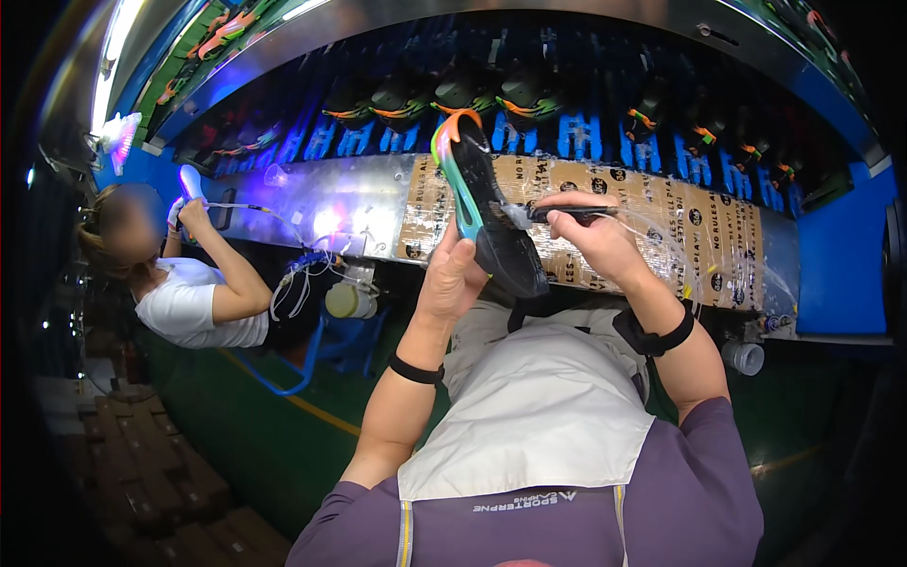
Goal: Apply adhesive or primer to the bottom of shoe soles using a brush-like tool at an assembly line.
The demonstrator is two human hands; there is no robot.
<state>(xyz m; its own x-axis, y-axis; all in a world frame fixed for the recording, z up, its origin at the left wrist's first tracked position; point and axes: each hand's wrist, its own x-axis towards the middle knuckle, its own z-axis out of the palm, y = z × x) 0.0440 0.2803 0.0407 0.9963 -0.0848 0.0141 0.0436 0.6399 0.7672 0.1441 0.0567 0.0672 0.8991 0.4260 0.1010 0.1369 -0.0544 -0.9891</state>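
Note:
A black shoe [505,248] with a green, teal and orange sole edge is tilted upright in front of me, above the bench. My left hand [450,276] grips it by its lower left side, thumb across the sole edge. My right hand [595,236] is closed around a black-handled brush [573,214] with a thin clear tube running from its back end. The brush's pale tip [517,216] is at the right side of the shoe; whether it touches cannot be told.
Printed cardboard under clear film [727,236] covers the bench before me. Behind it, blue holders [579,137] stand below a row of shoes [463,90]. At left, a co-worker [203,293] holds a pale shoe part. Small tubs [350,300] hang along the bench's front edge.

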